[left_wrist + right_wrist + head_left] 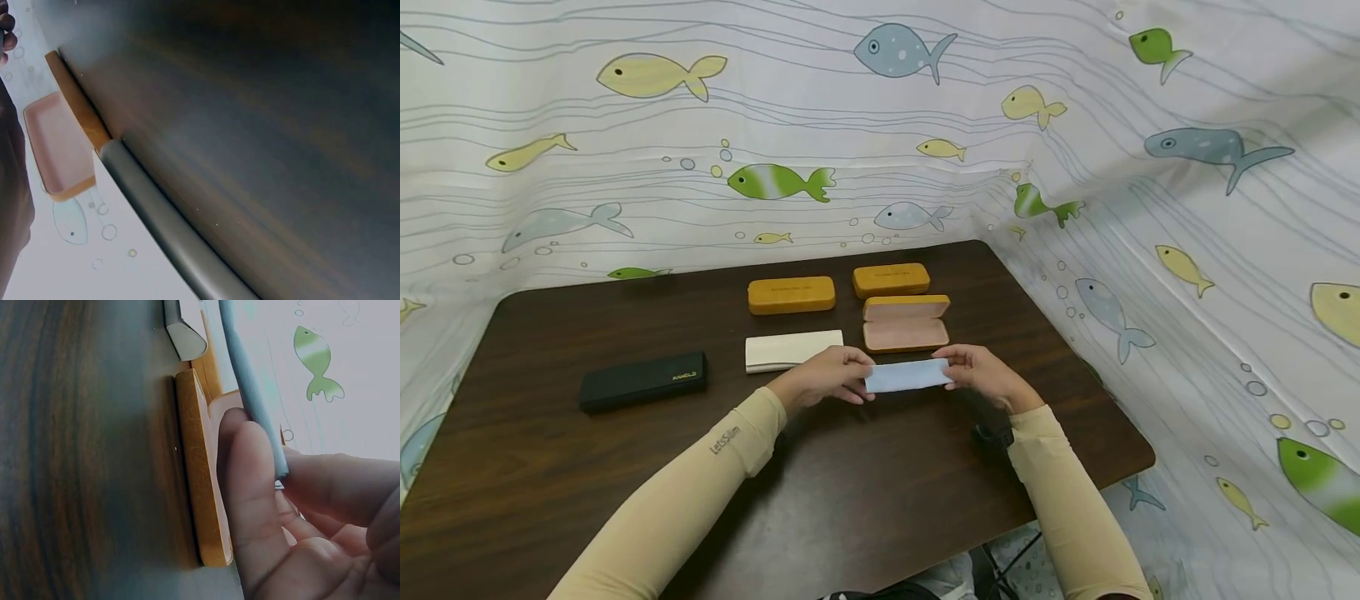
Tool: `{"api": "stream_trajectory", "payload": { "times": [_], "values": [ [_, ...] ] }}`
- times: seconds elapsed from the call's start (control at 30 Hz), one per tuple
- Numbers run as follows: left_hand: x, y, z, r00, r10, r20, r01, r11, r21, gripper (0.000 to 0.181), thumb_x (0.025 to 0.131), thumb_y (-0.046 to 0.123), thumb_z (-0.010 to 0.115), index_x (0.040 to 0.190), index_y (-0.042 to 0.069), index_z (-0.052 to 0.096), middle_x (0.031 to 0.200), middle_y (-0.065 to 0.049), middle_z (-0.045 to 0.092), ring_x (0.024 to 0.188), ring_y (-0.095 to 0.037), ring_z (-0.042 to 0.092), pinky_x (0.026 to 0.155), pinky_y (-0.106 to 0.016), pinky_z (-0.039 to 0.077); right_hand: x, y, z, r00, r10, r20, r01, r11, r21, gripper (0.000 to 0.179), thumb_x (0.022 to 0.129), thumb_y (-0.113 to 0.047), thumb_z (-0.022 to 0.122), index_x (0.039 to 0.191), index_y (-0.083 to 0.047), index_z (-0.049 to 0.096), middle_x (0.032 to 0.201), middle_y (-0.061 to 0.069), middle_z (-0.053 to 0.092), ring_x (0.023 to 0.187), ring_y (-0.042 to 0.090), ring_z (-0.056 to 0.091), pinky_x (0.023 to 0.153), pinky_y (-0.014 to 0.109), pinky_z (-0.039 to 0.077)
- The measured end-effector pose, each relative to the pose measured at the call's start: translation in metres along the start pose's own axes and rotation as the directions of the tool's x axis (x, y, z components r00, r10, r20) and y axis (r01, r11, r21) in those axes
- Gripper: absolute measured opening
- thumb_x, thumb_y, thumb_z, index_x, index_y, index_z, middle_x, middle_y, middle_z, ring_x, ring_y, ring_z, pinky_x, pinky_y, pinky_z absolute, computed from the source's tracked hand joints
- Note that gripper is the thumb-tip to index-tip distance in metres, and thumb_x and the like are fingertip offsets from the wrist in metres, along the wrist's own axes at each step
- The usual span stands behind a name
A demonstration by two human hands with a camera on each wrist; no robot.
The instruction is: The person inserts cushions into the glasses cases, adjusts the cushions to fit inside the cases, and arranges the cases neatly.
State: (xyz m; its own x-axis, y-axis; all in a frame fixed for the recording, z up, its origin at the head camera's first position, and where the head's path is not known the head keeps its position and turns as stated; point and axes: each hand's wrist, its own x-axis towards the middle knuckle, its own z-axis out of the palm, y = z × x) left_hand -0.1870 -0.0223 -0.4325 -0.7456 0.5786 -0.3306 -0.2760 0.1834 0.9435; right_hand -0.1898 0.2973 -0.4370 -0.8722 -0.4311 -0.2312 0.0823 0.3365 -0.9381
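Observation:
A folded light blue cloth (907, 376) stretches between both hands above the table. At its left end, my left hand (829, 375) pinches it; in the left wrist view only a dark part of that hand shows at the left edge. My right hand (983, 375) holds the other end, and the right wrist view shows the cloth (253, 387) between thumb (253, 481) and fingers. Just beyond the cloth lies an open yellow glasses case (906, 335) with a pink lining, its lid raised at the back.
Two closed yellow glasses cases (792, 296) (891, 279) sit at the back of the dark wooden table (512, 467). A white case (793, 346) lies partly behind the left hand. Farther left is a long black case (643, 383). A fish-patterned curtain (820, 108) borders the table.

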Motion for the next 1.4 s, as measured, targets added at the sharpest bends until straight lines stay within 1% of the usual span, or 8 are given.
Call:
{"api": "stream_trajectory", "payload": {
  "times": [0.2,0.4,0.57,0.77,0.83,1.0,1.23,1.4],
  "values": [
    [0.003,0.004,-0.005,1.0,-0.001,-0.015,0.0,0.998,-0.067,0.033,0.108,0.014,0.051,0.133,-0.006,0.052,0.104,-0.017,0.06,0.093,-0.025,0.073,0.084,-0.037,0.06,0.005,0.0,-0.003,1.0,-0.005,-0.012,0.006,1.0,0.027,0.04,0.103,0.003,0.053,0.142,0.009,0.049,0.117,0.017,0.06,0.097,0.02,0.062,0.086,0.033,0.058],
    [0.006,0.007,-0.01,1.0,-0.012,-0.015,0.011,0.993,-0.121,0.041,0.11,0.016,0.045,0.144,-0.006,0.043,0.123,-0.021,0.058,0.1,-0.024,0.071,0.088,-0.036,0.058,0.01,-0.003,-0.006,0.999,0.014,-0.037,-0.011,0.997,0.081,0.044,0.103,0.005,0.052,0.145,0.009,0.045,0.119,0.016,0.059,0.1,0.018,0.063,0.09,0.034,0.057],
    [0.01,0.011,-0.012,0.999,-0.023,-0.036,0.016,0.983,-0.181,0.04,0.111,0.017,0.043,0.144,-0.005,0.042,0.131,-0.022,0.054,0.101,-0.024,0.07,0.088,-0.035,0.058,0.016,-0.007,-0.009,0.998,0.026,-0.063,-0.018,0.993,0.116,0.044,0.103,0.006,0.051,0.146,0.008,0.045,0.112,0.011,0.059,0.095,0.015,0.062,0.089,0.031,0.057],
    [0.014,0.013,-0.017,0.999,-0.015,-0.031,0.008,0.977,-0.213,0.039,0.112,0.019,0.039,0.142,-0.005,0.044,0.135,-0.025,0.054,0.109,-0.027,0.068,0.093,-0.036,0.056,0.028,-0.011,-0.012,0.996,0.041,-0.083,-0.029,0.988,0.15,0.046,0.104,0.004,0.05,0.149,0.007,0.041,0.123,0.01,0.055,0.099,0.013,0.061,0.091,0.029,0.056],
    [0.015,0.014,-0.018,1.0,-0.014,-0.024,0.009,0.974,-0.224,0.04,0.112,0.02,0.039,0.143,-0.006,0.043,0.14,-0.028,0.05,0.115,-0.03,0.066,0.095,-0.038,0.055,0.031,-0.012,-0.013,0.995,0.047,-0.091,-0.032,0.987,0.156,0.046,0.104,0.005,0.049,0.149,0.006,0.04,0.122,0.009,0.054,0.098,0.012,0.06,0.091,0.029,0.056],
    [0.019,0.015,-0.021,1.0,-0.02,-0.016,0.015,0.962,-0.273,0.046,0.112,0.021,0.036,0.15,-0.005,0.033,0.155,-0.031,0.034,0.131,-0.037,0.055,0.105,-0.044,0.048,0.037,-0.014,-0.016,0.992,0.059,-0.109,-0.041,0.987,0.155,0.044,0.104,0.007,0.048,0.148,0.005,0.042,0.109,0.007,0.053,0.093,0.013,0.057,0.092,0.031,0.056],
    [0.024,0.016,-0.027,1.0,0.002,-0.019,-0.008,0.949,-0.314,0.047,0.113,0.021,0.031,0.153,-0.006,0.03,0.158,-0.029,0.031,0.136,-0.04,0.048,0.111,-0.047,0.041,0.05,-0.018,-0.018,0.991,0.067,-0.12,-0.044,0.982,0.183,0.041,0.104,0.007,0.049,0.145,0.006,0.046,0.109,0.01,0.053,0.094,0.016,0.057,0.088,0.027,0.056],
    [0.026,0.017,-0.031,1.0,-0.006,-0.019,-0.001,0.945,-0.327,0.049,0.113,0.022,0.031,0.154,-0.005,0.03,0.161,-0.026,0.026,0.139,-0.038,0.046,0.113,-0.047,0.039,0.06,-0.016,-0.019,0.988,0.084,-0.133,-0.06,0.982,0.177,0.039,0.104,0.007,0.049,0.142,0.005,0.049,0.107,0.01,0.051,0.094,0.017,0.057,0.087,0.027,0.056]
  ]
}}
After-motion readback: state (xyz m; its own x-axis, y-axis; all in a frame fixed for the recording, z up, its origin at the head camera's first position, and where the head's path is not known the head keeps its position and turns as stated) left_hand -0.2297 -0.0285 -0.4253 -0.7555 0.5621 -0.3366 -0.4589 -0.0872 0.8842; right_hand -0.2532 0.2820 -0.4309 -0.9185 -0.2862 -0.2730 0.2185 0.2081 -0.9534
